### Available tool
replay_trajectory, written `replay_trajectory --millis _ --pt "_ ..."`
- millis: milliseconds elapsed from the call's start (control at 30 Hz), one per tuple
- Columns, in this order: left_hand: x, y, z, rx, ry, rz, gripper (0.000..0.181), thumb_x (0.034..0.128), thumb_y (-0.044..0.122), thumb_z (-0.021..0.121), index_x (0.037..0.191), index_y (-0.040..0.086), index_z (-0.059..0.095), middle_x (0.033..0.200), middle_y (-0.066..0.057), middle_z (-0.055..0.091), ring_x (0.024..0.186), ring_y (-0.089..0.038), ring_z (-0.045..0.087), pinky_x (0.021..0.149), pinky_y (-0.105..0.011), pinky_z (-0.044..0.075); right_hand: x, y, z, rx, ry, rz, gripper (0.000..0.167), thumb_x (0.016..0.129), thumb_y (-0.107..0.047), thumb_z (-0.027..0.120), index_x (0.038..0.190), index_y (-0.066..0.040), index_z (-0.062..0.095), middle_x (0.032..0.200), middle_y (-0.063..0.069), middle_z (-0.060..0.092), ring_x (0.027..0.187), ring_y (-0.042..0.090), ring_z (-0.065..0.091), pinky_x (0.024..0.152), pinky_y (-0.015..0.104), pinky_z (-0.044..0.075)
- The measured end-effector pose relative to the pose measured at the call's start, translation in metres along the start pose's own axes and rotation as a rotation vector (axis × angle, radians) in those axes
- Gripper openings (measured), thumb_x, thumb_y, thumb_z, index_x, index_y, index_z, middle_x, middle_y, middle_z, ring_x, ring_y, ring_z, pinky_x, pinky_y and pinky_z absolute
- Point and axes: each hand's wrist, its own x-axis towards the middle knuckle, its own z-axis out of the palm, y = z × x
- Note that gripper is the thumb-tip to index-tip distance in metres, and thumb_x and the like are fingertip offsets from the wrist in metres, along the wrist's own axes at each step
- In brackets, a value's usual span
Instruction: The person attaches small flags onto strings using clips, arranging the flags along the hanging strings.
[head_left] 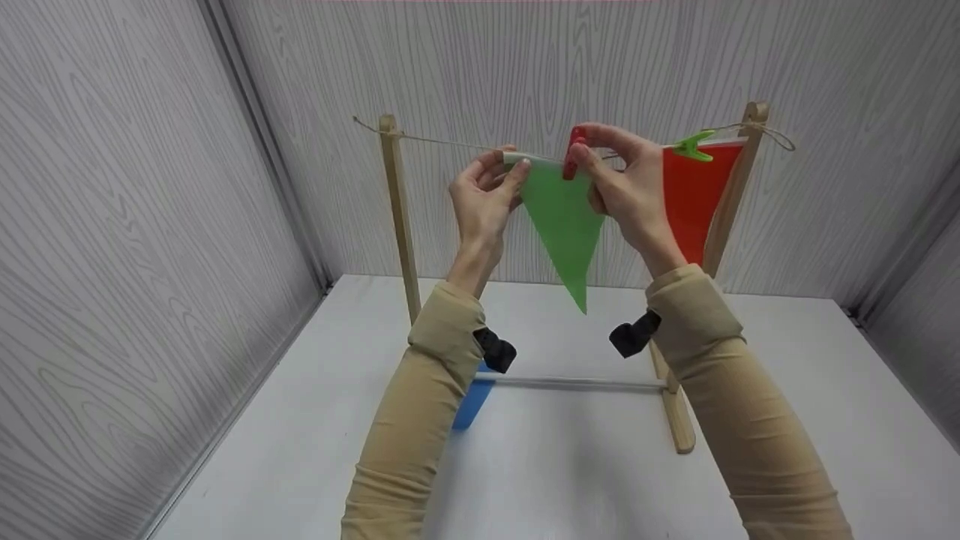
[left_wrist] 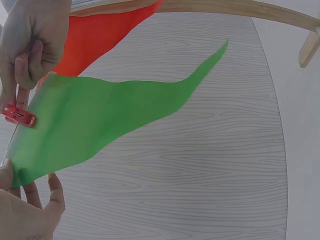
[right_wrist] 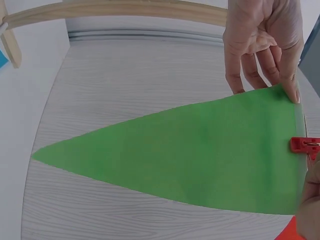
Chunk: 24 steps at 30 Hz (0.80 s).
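A green triangular flag (head_left: 564,217) hangs point down at the string (head_left: 450,142). My left hand (head_left: 484,195) pinches the left end of its white top edge between thumb and fingers. In my right hand (head_left: 626,184) is a red clothespin (head_left: 574,154), pinched between thumb and finger, at the flag's top edge right of its middle. The left wrist view shows the red clothespin (left_wrist: 20,115) across the edge of the green flag (left_wrist: 100,105). In the right wrist view, the left hand's fingers (right_wrist: 288,75) hold the flag's corner.
A red flag (head_left: 697,191) hangs on the right, with a green clothespin (head_left: 693,146) at its top. Wooden posts (head_left: 401,217) stand at both sides, and a white rod (head_left: 577,382) runs low between them. Something blue (head_left: 471,405) lies behind the left sleeve.
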Motion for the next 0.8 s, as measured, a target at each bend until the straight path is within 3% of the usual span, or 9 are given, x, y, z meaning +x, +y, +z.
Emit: replay_trajectory --millis 267,467,667,800 --pt "0.000 -0.004 -0.002 -0.045 -0.011 -0.011 0.035 0.0914 0.003 0.071 0.124 -0.004 0.064 0.114 -0.018 0.072 0.092 -0.013 0.070 0.086 -0.038 0.063 -0.003 0.005 -0.001 0.042 0.028 -0.021 0.042 0.093 -0.021 0.072 0.132 -0.009 0.066 0.110 -0.002 0.071 0.045 0.007 0.038 0.043 0.018 0.036" --pt "-0.002 -0.010 -0.007 -0.032 -0.013 -0.005 0.039 0.0909 0.004 0.073 0.129 -0.001 0.062 0.125 -0.018 0.069 0.105 -0.018 0.070 0.089 -0.038 0.062 -0.009 0.009 0.000 0.081 0.081 -0.070 0.041 0.093 -0.016 0.072 0.132 -0.007 0.065 0.120 0.006 0.073 0.043 0.007 0.041 0.042 0.017 0.037" --pt "-0.009 -0.027 -0.016 -0.041 -0.021 0.020 0.046 0.0909 0.001 0.071 0.134 -0.005 0.056 0.137 -0.022 0.061 0.127 -0.032 0.062 0.099 -0.032 0.058 -0.019 0.017 0.005 0.135 0.126 -0.168 0.036 0.094 -0.008 0.070 0.129 -0.004 0.066 0.115 0.010 0.073 0.043 0.008 0.047 0.043 0.017 0.041" --pt "-0.016 -0.044 -0.023 -0.021 -0.021 0.011 0.045 0.0909 0.000 0.071 0.133 -0.005 0.056 0.138 -0.022 0.060 0.130 -0.033 0.058 0.102 -0.028 0.055 -0.029 0.024 0.008 0.174 0.163 -0.188 0.036 0.094 -0.009 0.070 0.128 -0.003 0.065 0.117 0.013 0.071 0.043 0.009 0.047 0.044 0.016 0.041"
